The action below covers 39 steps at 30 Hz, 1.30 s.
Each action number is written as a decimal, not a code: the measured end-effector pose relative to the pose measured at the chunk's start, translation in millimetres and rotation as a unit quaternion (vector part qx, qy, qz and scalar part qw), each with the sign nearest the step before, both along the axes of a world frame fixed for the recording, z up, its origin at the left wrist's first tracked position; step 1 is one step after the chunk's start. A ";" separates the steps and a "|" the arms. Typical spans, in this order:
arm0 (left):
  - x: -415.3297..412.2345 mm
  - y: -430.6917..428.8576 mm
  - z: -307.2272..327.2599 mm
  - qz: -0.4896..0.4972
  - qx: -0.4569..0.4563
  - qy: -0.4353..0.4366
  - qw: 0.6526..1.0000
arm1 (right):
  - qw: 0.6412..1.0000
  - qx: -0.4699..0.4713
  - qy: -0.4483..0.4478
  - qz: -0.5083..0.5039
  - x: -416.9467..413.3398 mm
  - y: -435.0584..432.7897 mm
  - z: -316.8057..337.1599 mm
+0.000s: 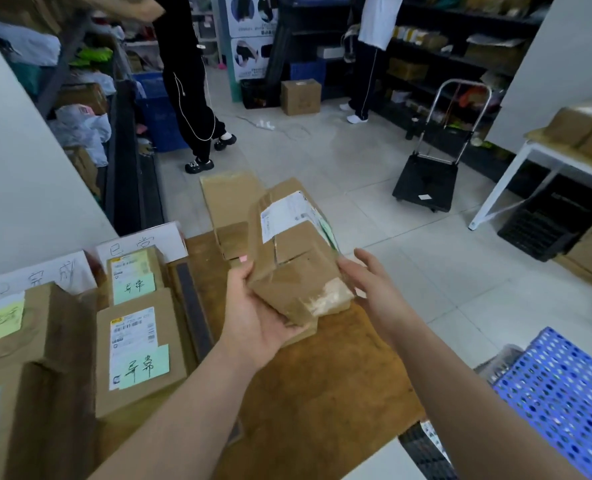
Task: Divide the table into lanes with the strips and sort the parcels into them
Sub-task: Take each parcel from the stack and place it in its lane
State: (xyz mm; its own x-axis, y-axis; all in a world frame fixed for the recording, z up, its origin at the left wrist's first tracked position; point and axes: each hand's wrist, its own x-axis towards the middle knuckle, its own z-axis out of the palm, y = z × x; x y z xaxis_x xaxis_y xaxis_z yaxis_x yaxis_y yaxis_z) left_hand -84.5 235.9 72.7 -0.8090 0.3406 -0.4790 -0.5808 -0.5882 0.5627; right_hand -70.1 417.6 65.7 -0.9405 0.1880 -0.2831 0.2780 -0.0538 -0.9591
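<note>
I am holding the taped parcel point(298, 261) above the worktop point(325, 382), my left hand point(256, 317) cupping it palm-up from below, fingers curling round, my right hand point(369, 282) lying flat-fingered against its right side.

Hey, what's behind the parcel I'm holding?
A flat brown parcel lies on the table behind the held parcel. Its near right part is covered, so any label there cannot be seen.
</note>
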 end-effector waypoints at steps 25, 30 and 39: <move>115.9 -53.5 -19.6 0.070 -0.368 0.098 0.922 | 0.987 0.033 0.020 0.154 76.2 -47.8 -6.9; 150.8 -65.6 -18.5 0.148 -0.365 0.060 0.917 | 0.974 0.027 -0.002 0.224 92.3 -68.8 -1.9; 212.6 -130.0 -16.6 0.242 -0.314 -0.006 0.918 | 0.939 0.008 -0.046 0.340 112.5 -146.2 10.2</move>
State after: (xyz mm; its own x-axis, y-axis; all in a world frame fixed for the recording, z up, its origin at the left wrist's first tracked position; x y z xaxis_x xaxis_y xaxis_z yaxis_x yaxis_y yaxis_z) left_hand 128.2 105.9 56.1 -0.7862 -0.4043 -0.4674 -0.3445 -0.3412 0.8746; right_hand 42.5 271.4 75.9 -0.8160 -0.4426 -0.3718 0.3248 0.1810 -0.9283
